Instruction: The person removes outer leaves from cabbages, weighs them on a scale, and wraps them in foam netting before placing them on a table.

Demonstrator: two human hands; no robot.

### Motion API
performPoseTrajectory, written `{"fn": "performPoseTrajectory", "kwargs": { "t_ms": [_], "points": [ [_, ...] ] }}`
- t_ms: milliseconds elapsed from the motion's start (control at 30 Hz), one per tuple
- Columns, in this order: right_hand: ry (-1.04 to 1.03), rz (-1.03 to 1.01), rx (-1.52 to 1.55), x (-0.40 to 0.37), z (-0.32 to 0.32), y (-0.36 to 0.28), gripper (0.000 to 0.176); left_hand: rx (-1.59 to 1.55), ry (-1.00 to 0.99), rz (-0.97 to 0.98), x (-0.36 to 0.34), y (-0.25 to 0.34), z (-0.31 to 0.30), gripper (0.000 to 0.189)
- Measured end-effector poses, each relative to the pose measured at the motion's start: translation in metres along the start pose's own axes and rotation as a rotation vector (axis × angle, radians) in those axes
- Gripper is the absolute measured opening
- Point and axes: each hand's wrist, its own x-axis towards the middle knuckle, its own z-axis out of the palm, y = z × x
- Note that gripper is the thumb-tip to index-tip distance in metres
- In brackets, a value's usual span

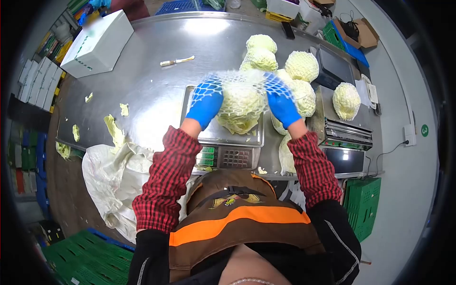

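A cabbage (pixel 241 102) sits on the steel pan of a digital scale (pixel 204 137) in front of me. White foam netting (pixel 240 77) stretches across its top and spreads between my two blue-gloved hands. My left hand (pixel 205 105) is at the cabbage's left side, with the mesh drawn over its fingers. On the opposite side, my right hand (pixel 284 105) holds the other end, its fingers likewise behind mesh. Both sets of fingertips are partly hidden by the netting. Several netted cabbages (pixel 302 66) stand to the right and behind.
A knife (pixel 177 61) lies on the steel table (pixel 156 95). A white foam box (pixel 97 45) stands back left. Leaf scraps (pixel 114 130) lie at left above a white sack (pixel 114 185). A sealing machine (pixel 346 128) with one netted cabbage (pixel 346 101) is at right.
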Motion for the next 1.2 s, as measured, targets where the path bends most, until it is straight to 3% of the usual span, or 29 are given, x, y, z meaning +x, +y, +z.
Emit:
{"fn": "performPoseTrajectory", "kwargs": {
  "t_ms": [67,100,167,200,267,300,333,400,467,500,533,567,600,633,667,733,800,867,900,933,967,1000,1033,1067,1100,1167,1200],
  "points": [
    [-0.264,0.204,0.176,-0.005,0.031,0.028,0.029,0.222,-0.266,0.033,0.003,-0.022,0.030,0.019],
    [-0.258,0.205,0.178,0.001,0.034,0.033,0.029,0.227,-0.265,0.037,0.003,-0.033,0.046,0.019],
    [-0.363,0.345,0.600,0.013,0.041,0.040,0.031,0.109,-0.192,0.001,0.007,-0.055,0.070,0.019],
    [-0.362,0.350,0.605,0.019,0.049,0.048,0.031,0.110,-0.199,0.003,0.013,-0.065,0.072,0.019],
    [-0.445,0.836,0.929,0.030,0.060,0.055,0.033,-0.438,-0.524,-0.364,0.027,-0.079,0.072,0.025],
    [-0.537,0.914,0.731,0.037,0.055,0.051,0.035,-0.946,-0.560,-0.909,0.033,-0.078,0.074,0.030],
    [-0.535,0.915,0.734,0.035,0.059,0.052,0.035,-0.942,-0.562,-0.907,0.033,-0.076,0.079,0.030],
    [-0.542,0.648,0.660,0.024,0.088,0.072,0.036,-1.262,-0.607,-0.418,0.024,-0.080,0.099,0.030],
    [-0.328,0.682,0.687,0.012,0.090,0.059,0.042,-0.682,-0.449,-0.426,0.020,-0.045,0.053,0.027],
    [-0.311,0.525,0.491,0.009,0.086,0.057,0.041,-0.735,-0.303,-0.324,0.015,-0.052,0.069,0.027],
    [-0.282,0.526,0.465,0.014,0.066,0.037,0.040,-0.790,-0.177,-0.235,0.007,-0.062,0.088,0.027],
    [-0.262,0.512,0.324,0.012,0.062,0.034,0.038,-0.533,-0.252,-0.242,0.009,-0.059,0.087,0.027],
    [-0.129,0.377,0.359,0.006,0.059,0.033,0.029,-0.273,-0.326,-0.256,0.010,-0.055,0.087,0.027],
    [0.076,-0.125,0.000,0.002,0.052,0.037,0.024,-0.135,-0.103,-0.031,0.011,-0.061,0.099,0.027],
    [0.122,-0.159,0.029,0.011,0.043,0.030,0.025,0.019,0.119,0.185,0.012,-0.069,0.108,0.028],
    [0.088,-0.192,-0.080,0.018,0.041,0.024,0.027,-0.033,0.166,0.110,0.015,-0.056,0.092,0.035],
    [0.071,-0.247,-0.116,0.028,0.040,0.024,0.025,0.163,-0.067,0.091,0.030,-0.035,0.056,0.034],
    [-0.016,-0.084,-0.087,0.031,0.043,0.027,0.025,0.190,-0.479,0.001,0.052,-0.024,0.035,0.035],
    [-0.321,0.216,0.065,0.029,0.046,0.038,0.028,0.017,-0.588,-0.061,0.053,-0.043,0.054,0.036],
    [-0.619,0.506,0.207,0.028,0.054,0.052,0.032,-0.178,-0.566,-0.004,0.051,-0.066,0.088,0.030],
    [-0.602,0.565,0.660,0.013,0.073,0.066,0.036,-0.359,-0.527,0.064,0.049,-0.092,0.125,0.026],
    [-0.583,0.598,1.114,-0.002,0.091,0.076,0.040,-0.484,-0.696,0.159,0.050,-0.117,0.156,0.028],
    [-0.620,0.695,1.248,0.000,0.087,0.073,0.042,-0.647,-0.756,-0.280,0.047,-0.078,0.085,0.033],
    [-0.660,0.799,1.377,0.004,0.082,0.068,0.045,-0.824,-0.778,-0.278,0.041,-0.094,0.118,0.039],
    [-0.663,0.876,1.420,0.005,0.079,0.066,0.044,-0.816,-0.790,-0.392,0.045,-0.076,0.090,0.042],
    [-0.660,0.936,1.454,0.003,0.086,0.069,0.042,-1.134,-0.828,-0.577,0.047,-0.068,0.079,0.039],
    [-0.660,0.912,1.439,0.002,0.089,0.070,0.041,-1.109,-0.829,-0.414,0.045,-0.074,0.086,0.038]
  ]
}}
